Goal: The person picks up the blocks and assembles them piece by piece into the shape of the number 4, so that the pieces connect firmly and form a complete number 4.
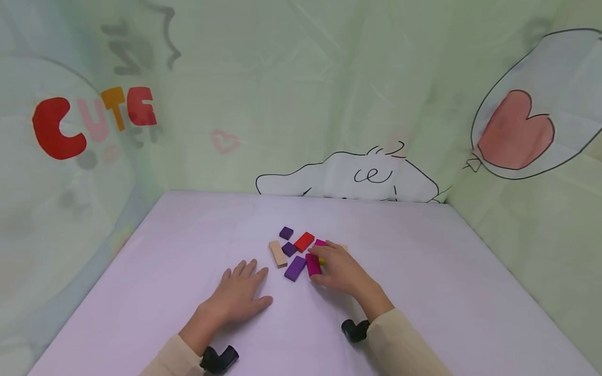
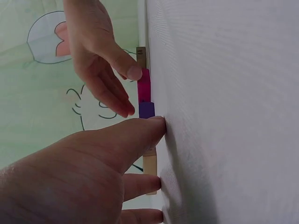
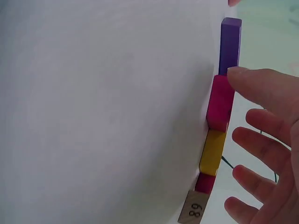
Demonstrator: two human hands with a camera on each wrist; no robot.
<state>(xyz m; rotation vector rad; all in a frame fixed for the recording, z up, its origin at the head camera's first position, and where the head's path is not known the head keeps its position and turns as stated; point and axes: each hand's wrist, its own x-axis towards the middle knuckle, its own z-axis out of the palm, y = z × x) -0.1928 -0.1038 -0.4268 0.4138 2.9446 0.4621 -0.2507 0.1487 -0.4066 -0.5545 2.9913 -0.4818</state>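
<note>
My left hand (image 1: 235, 297) rests palm down on the table with its fingers spread, left of the blocks, and holds nothing. My right hand (image 1: 339, 270) hovers over the right side of the group, fingers loosely bent. In the right wrist view its thumb tip meets the end of a magenta block (image 3: 219, 103), beside a purple block (image 3: 230, 46). A yellow block (image 3: 212, 151) lies past the magenta one, then a numbered wooden block (image 3: 194, 207). The other fingers stay off these blocks. Part of the yellow block is hidden under the right hand in the head view.
Left of the right hand lie a red block (image 1: 304, 242), two dark purple blocks, one nearer the back (image 1: 286, 233), and a plain wooden block (image 1: 278, 254). The white table (image 1: 423, 292) ends at a printed cloth backdrop (image 1: 282, 104) on the sides and back.
</note>
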